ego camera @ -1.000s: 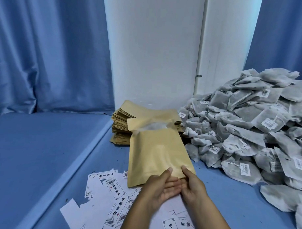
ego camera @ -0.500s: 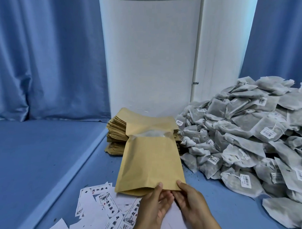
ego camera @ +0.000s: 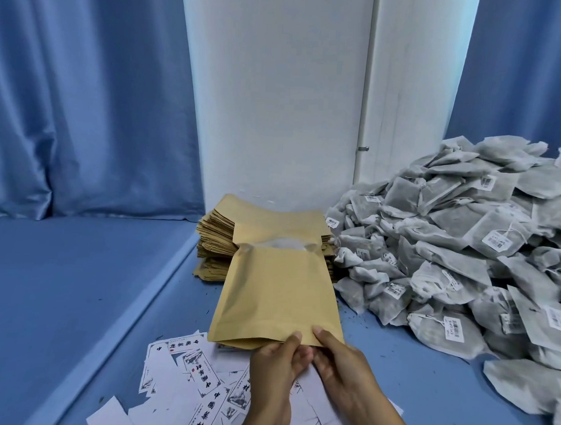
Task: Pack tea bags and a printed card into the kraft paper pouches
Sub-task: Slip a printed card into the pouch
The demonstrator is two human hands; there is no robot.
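On the left the blue surface (ego camera: 63,300) is bare up to a raised edge, and no finished packs show there or anywhere else in view, so how many have been completed cannot be told. Just right of that edge, near the bottom, the printed cards (ego camera: 203,378) lie scattered loose, many of them unused. Behind them, against the white wall (ego camera: 276,101), stands the stack of flat pouches (ego camera: 218,238), a thick pile waiting to be filled. In front of the stack, one pouch (ego camera: 276,295) is held with its open mouth pointing away from the person; something pale shows just inside the mouth, which looks like tea bags already loaded, though a card inside cannot be made out. The left hand (ego camera: 274,364) and the right hand (ego camera: 344,364) meet at the pouch's near, bottom edge, right of its middle, thumbs on top and fingers curled underneath, pinching the paper between them. That grip suggests the contents are being settled toward the bottom. To the right the heap of tea bags (ego camera: 462,256) rises large and spills toward the edge of view. Judging by that heap and the thick stack, the job seems far from over, with this pouch perhaps lacking its card and not yet closed.
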